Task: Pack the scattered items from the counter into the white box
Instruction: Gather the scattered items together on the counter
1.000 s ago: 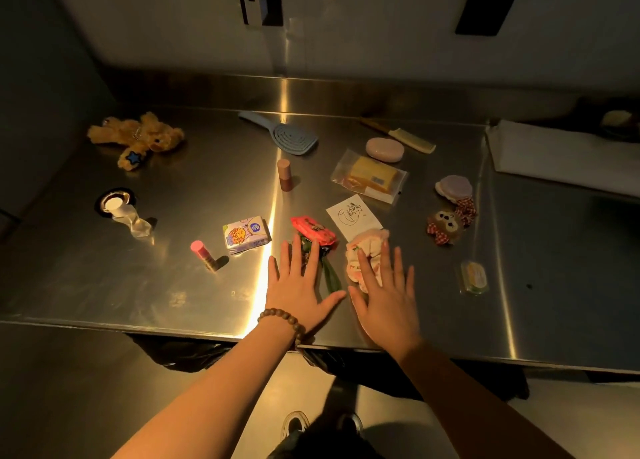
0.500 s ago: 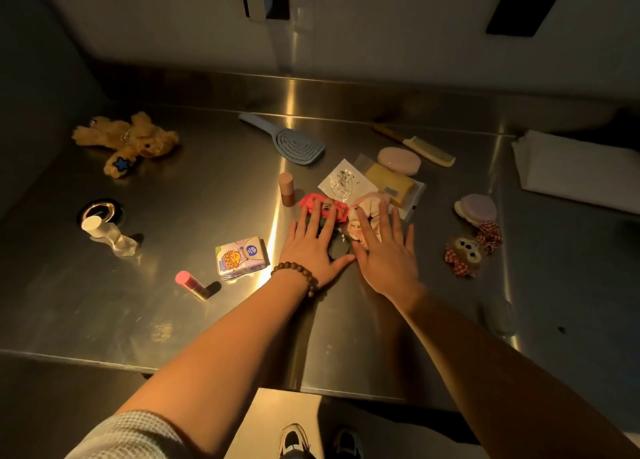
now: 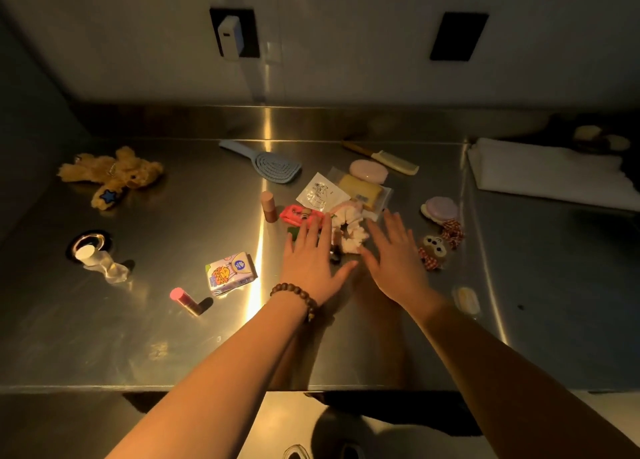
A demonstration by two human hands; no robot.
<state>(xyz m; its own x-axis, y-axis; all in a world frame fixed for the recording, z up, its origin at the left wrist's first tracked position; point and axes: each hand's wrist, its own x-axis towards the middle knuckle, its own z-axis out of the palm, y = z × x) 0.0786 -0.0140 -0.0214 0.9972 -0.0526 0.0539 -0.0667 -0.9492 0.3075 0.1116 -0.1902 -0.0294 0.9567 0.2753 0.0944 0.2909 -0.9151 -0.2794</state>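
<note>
At frame centre, the left hand (image 3: pixel 310 262) lies flat, fingers straight, over a red plastic clip (image 3: pixel 297 215) on the steel counter (image 3: pixel 173 337). The right hand (image 3: pixel 396 261), fingers spread and holding nothing, is beside a white fabric scrunchie (image 3: pixel 349 228).

Bare worktop (image 3: pixel 173 347) lies open along the near edge and between the plush bear (image 3: pixel 114 176) and hairbrush (image 3: pixel 273 162). Mid-worktop is crowded: red clip (image 3: pixel 294 213), scrunchie (image 3: pixel 349 228), sachets and soaps block passage there.
</note>
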